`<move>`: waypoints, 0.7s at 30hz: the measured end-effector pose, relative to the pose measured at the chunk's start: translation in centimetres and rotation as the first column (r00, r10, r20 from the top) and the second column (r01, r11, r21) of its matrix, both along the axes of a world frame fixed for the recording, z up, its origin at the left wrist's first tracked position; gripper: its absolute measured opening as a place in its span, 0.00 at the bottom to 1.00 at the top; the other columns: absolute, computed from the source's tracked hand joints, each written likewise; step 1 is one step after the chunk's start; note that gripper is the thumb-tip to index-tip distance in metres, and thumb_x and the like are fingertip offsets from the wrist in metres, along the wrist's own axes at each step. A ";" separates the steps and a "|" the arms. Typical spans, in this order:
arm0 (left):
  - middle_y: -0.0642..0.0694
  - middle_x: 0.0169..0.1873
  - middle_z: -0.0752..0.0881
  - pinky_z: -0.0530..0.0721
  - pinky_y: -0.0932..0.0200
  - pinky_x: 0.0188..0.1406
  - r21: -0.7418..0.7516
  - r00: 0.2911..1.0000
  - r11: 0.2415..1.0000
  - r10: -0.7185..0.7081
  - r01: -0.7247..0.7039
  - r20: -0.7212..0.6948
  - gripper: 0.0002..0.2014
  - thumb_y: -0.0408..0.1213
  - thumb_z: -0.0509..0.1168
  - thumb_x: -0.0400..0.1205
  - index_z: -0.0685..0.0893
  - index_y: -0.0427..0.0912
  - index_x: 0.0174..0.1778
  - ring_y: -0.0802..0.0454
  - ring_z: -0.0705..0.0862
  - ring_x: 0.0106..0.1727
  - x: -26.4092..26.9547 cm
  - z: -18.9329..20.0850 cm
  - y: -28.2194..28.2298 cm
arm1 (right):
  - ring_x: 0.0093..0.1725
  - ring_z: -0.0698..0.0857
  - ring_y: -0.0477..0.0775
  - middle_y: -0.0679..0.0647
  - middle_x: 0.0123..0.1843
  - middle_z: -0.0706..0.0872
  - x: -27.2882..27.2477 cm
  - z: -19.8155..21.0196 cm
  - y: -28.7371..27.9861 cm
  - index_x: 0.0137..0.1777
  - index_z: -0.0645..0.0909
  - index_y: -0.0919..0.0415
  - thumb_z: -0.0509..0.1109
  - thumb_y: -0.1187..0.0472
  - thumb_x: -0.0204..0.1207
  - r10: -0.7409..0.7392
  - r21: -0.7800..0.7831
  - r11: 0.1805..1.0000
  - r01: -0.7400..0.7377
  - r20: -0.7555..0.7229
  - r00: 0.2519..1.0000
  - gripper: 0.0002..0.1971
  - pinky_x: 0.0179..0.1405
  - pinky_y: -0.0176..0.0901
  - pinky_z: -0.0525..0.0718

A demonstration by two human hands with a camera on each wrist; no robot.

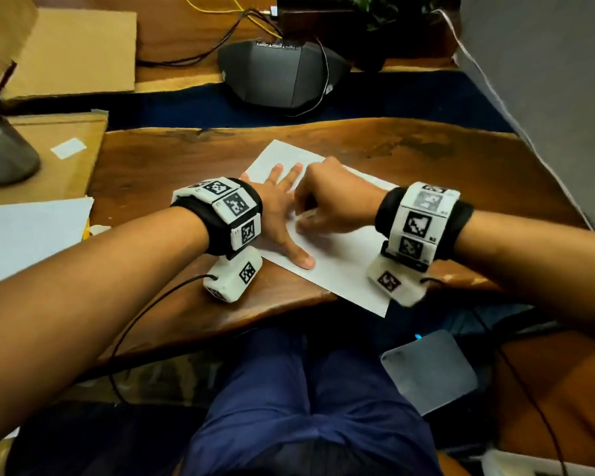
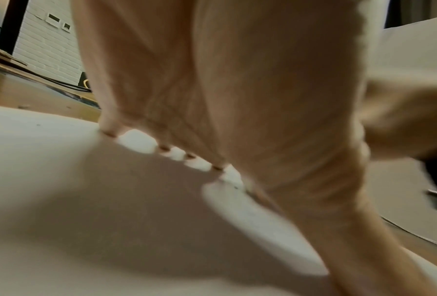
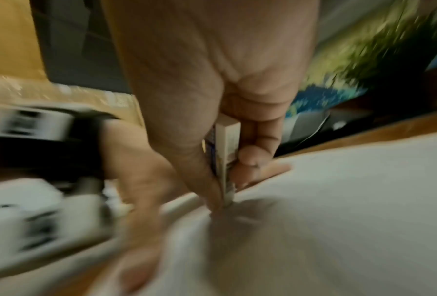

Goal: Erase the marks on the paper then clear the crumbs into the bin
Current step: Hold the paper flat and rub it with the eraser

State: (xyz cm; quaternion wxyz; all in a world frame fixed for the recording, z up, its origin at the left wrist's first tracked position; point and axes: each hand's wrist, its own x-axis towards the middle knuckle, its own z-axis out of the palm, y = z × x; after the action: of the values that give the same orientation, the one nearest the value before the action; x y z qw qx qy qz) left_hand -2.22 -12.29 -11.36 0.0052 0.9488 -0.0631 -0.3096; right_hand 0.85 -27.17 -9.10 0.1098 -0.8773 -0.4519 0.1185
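Note:
A white sheet of paper [image 1: 340, 266] lies slanted on the wooden table [image 1: 172, 159]. My left hand [image 1: 282, 201] presses flat on its left part, fingers spread and straight [image 2: 161, 80]. My right hand [image 1: 327, 201] is just to the right, over the sheet's middle. In the right wrist view it [image 3: 227, 176] pinches a white eraser [image 3: 226, 160] in a printed sleeve between thumb and fingers, its lower end on the paper [image 3: 351, 200]. The head view hides the eraser under the hand. No marks or crumbs are clear; the wrist views are blurred.
A dark conference phone [image 1: 279, 73] with cables sits behind the table. Cardboard sheets [image 1: 73, 53] and a grey bottle [image 1: 4, 149] lie at the left, with more white paper [image 1: 31, 231] below them. A grey wall [image 1: 547, 97] stands at the right. A grey pad [image 1: 430, 372] lies below the table edge.

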 end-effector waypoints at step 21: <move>0.54 0.81 0.24 0.39 0.19 0.76 -0.004 1.000 1.000 -0.025 0.025 0.010 0.74 0.87 0.63 0.45 0.32 0.65 0.82 0.44 0.25 0.82 0.3 -0.6 0.4 | 0.29 0.83 0.47 0.51 0.31 0.88 0.4 -0.2 0.1 0.34 0.89 0.60 0.80 0.58 0.69 -0.016 -0.032 0.999 0.013 -0.077 0.997 0.07 0.29 0.41 0.81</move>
State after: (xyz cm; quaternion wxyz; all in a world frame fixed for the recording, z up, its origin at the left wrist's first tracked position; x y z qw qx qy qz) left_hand -1.91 -11.92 -11.94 0.0030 0.9495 -0.0755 -0.3045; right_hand 1.25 -27.02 -9.33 0.1144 -0.8769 -0.4391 0.1586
